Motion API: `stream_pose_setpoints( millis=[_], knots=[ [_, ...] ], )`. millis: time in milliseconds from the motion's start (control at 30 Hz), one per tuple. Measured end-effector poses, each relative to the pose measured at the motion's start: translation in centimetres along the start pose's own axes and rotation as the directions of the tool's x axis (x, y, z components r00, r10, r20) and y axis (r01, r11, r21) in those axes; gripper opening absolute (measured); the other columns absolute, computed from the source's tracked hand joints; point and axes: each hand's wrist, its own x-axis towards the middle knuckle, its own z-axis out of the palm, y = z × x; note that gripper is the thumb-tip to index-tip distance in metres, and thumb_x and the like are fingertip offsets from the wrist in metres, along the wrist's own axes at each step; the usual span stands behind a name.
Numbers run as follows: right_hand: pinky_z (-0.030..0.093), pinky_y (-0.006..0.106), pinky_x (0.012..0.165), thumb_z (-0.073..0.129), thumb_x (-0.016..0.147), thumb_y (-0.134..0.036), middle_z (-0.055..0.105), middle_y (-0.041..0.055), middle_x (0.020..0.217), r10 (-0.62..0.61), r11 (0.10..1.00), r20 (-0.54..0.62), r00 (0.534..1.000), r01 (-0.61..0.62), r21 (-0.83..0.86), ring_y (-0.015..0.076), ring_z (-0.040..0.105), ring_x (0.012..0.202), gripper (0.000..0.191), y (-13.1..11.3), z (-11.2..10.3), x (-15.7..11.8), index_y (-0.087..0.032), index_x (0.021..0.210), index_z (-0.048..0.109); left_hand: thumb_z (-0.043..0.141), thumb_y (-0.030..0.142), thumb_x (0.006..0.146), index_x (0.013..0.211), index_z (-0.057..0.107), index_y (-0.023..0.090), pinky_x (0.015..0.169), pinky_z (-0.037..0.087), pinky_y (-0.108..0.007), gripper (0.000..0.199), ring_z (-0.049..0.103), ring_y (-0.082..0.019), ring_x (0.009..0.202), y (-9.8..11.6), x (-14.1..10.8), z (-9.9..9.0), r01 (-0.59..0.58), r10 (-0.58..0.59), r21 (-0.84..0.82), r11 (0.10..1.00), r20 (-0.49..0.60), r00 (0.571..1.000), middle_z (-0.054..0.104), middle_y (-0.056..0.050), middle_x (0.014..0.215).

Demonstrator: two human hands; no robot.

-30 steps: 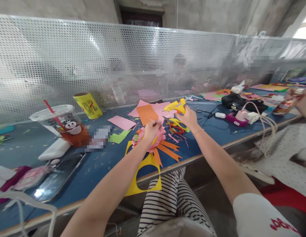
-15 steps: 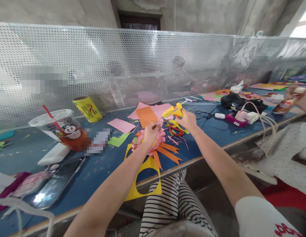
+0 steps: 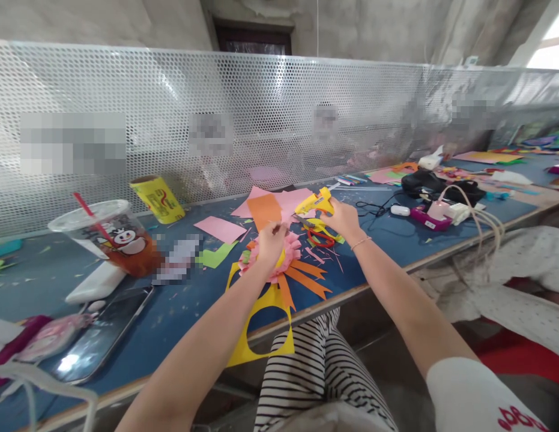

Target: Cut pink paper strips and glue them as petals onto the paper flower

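Note:
My right hand [image 3: 343,218] is wrapped round the handle of a yellow glue gun [image 3: 316,203], its nozzle pointing left. Close to the nozzle, my left hand [image 3: 271,241] pinches a small piece of pink paper [image 3: 287,218]. Beneath the left hand lies a pink paper rosette [image 3: 289,254] with a yellow middle, partly hidden by the hand. Orange paper ribbons [image 3: 307,277] with notched ends fan out from its lower right. Scissors with yellow and red handles [image 3: 323,239] lie under the glue gun. A yellow sheet with round holes [image 3: 236,353] hangs over the table edge.
Orange [image 3: 264,210] and pink paper [image 3: 220,229] lie behind the rosette. At left stand a drink cup [image 3: 139,249] and a tilted yellow cardboard tube [image 3: 158,201], with a phone [image 3: 108,333] nearby. Cables and a purple power strip [image 3: 426,218] sit at right, beside another person's patterned clothing [image 3: 522,264].
My left hand has shifted slightly with the pink paper by the glue gun's nozzle. At far right, the other person's hand and the bottle have gone out of view.

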Motion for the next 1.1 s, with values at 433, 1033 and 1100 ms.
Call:
stream_pose_setpoints(
  millis=[433,1033,1100],
  knots=[
    [0.033,0.045,0.096,0.049,0.08,-0.03,0.054,0.0149,0.107,0.045,0.91,-0.023,0.999,-0.032,0.413,0.0263,0.046,0.109,0.026,2.1,1.3,0.5,-0.014,0.099,0.054,0.066,0.033,0.068,0.112,0.057,0.022,0.075,0.051,-0.033,0.046,0.063,-0.018,0.084,0.0,-0.3,0.0,0.116,-0.09,-0.191,0.975,0.14,0.986,0.066,-0.005,0.084],
    [0.049,0.021,0.063,0.06,0.064,-0.021,0.058,-0.0035,0.065,0.154,-0.291,0.436,0.887,-0.381,0.878,0.01,0.062,0.068,0.014,-7.8,2.8,2.8,-0.02,0.068,0.047,0.061,0.045,0.065,0.091,0.067,0.019,0.09,0.04,-0.042,0.036,0.05,-0.032,0.113,-0.1,3.4,-4.7,-0.056,0.031,0.563,0.824,0.054,0.998,0.063,-0.012,0.111],
    [0.05,0.021,0.063,0.06,0.065,-0.021,0.058,-0.0042,0.063,0.188,-0.247,0.429,0.884,-0.38,0.891,0.0094,0.062,0.066,0.013,-7.6,3.8,2.9,-0.02,0.066,0.047,0.07,0.055,0.051,0.098,0.064,0.02,0.087,0.039,-0.046,0.059,0.04,-0.041,0.121,-1.0,4.5,-6.6,-0.028,-0.093,0.756,0.654,0.118,0.989,0.058,-0.016,0.119]
  ],
)
